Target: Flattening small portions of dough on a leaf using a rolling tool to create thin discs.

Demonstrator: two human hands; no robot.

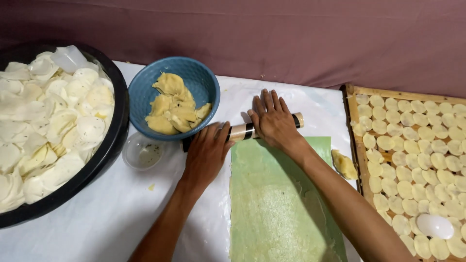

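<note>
Head view: both hands flat, palms down on rolling pin (245, 130), fingers stretched out, not curled round it. Left hand (206, 153) on pin's left part, right hand (273, 120) on right part. Pin lies across far end of green sheet (276, 204) w/ thin dough on it. Blue bowl (141, 97) w/ dough lumps just behind left hand. Black tub (119, 121) of pale round slices far left. Wooden tray (357, 145) of dough discs at right; dough lump (343, 164) betw. sheet & tray.

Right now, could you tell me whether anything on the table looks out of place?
Mostly tidy. A stray dough lump lies on the cloth between the green sheet and the wooden tray, and a small crumb sits near the clear cup.
</note>
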